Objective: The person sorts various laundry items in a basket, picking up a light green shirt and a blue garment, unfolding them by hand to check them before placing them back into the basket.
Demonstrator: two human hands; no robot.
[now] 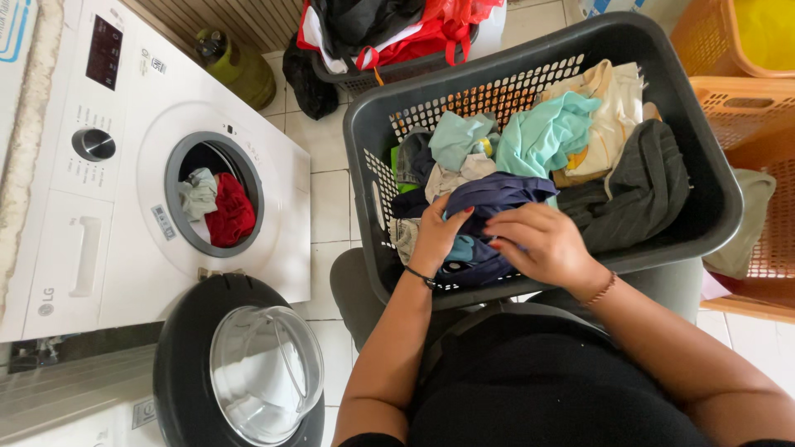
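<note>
basket (704, 199) right of washer (124, 190), clothes (546, 132) inside.

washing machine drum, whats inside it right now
Through the open door, the drum holds a red garment and a pale greenish cloth beside it. Anything deeper in is dark and hidden.

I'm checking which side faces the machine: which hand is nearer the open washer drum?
Left. The left hand grips navy cloth on the side toward the washer drum; the right hand lies farther away.
</note>
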